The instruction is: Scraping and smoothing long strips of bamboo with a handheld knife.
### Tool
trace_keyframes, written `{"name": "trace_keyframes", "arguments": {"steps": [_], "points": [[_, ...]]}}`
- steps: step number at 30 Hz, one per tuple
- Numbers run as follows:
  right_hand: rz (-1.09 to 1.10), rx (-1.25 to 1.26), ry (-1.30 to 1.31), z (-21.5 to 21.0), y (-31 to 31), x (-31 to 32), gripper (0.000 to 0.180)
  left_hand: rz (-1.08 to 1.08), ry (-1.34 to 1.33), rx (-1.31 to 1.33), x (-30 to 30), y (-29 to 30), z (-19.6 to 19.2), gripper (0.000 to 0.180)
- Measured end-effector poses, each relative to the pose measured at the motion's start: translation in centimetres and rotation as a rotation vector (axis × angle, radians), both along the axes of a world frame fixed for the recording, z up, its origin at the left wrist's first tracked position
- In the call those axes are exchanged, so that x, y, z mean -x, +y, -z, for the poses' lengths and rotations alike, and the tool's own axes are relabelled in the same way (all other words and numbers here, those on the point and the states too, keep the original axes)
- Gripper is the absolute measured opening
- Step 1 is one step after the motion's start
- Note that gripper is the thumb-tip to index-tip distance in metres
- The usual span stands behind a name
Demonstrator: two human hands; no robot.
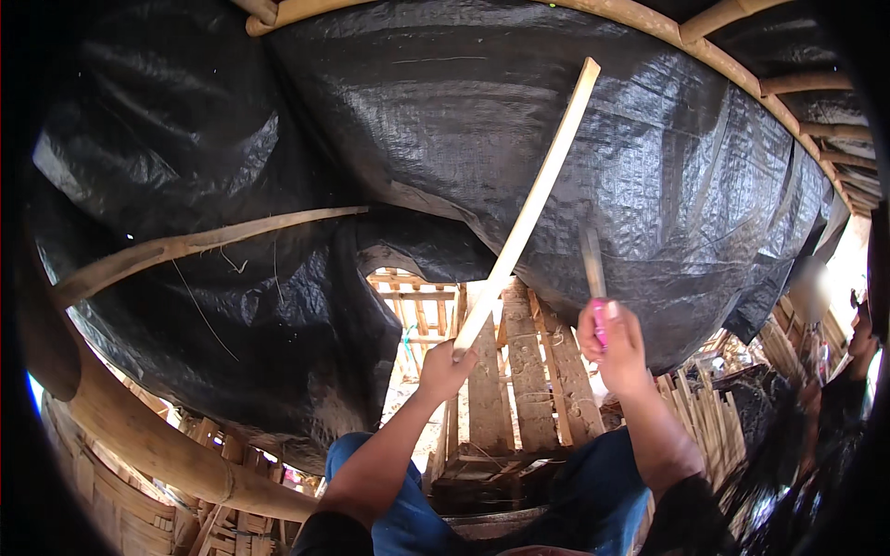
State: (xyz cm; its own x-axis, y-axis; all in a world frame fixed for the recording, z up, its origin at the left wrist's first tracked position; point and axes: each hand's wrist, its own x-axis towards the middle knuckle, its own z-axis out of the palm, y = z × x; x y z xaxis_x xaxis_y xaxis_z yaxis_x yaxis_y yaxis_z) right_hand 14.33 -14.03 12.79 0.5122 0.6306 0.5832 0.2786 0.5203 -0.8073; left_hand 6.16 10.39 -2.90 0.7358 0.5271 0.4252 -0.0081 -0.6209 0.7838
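A long, pale split-bamboo strip (541,195) slants up and to the right from my left hand (447,375), whose fingers are closed round its lower end. My right hand (619,350) grips the pink handle of a knife (594,267), its narrow blade pointing upward and smeared by motion. The blade is to the right of the strip and apart from it. Both hands are raised in front of my knees.
A black tarpaulin (436,120) hangs across the front. A bent bamboo piece (176,246) and a thick bamboo pole (158,445) lie on the left. Wooden planks (533,371) stand between my knees. Split bamboo (709,417) and another person (839,398) are at the right.
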Motion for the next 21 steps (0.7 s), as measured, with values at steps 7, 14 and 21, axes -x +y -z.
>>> {"name": "trace_keyframes", "arguments": {"steps": [7,14,21], "points": [[0.413,0.499,-0.518,4.5,1.3,-2.1,0.032,0.100,0.022,0.102,-1.2,-0.1,1.7,0.032],[0.359,0.829,-0.719,7.6,2.4,-2.9,0.031,0.354,0.100,0.327,-0.2,-3.7,-2.3,0.030],[0.314,0.701,-0.745,9.6,3.6,-2.6,0.031,0.475,0.035,0.405,0.6,-4.3,-2.7,0.037]]}}
